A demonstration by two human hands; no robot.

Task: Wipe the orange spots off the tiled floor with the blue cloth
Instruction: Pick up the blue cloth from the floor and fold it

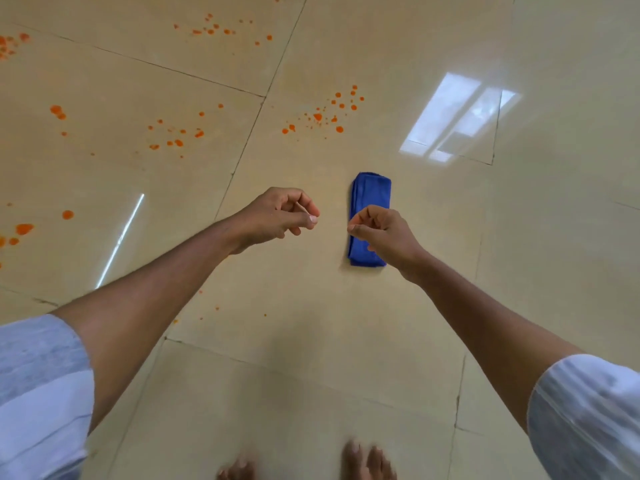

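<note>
A folded blue cloth lies flat on the beige tiled floor, a little right of centre. My right hand hovers in front of the cloth's lower half with its fingers curled in and holds nothing. My left hand hangs to the left of the cloth, fingers curled, thumb against forefinger, with nothing in it. Orange spots are scattered beyond the cloth: one cluster just past it, another further left, more at the top and along the left edge.
My bare feet stand at the bottom edge. Grey-white sleeves frame both lower corners. A bright window reflection lies on the tiles to the right. A few tiny orange specks sit near my left forearm.
</note>
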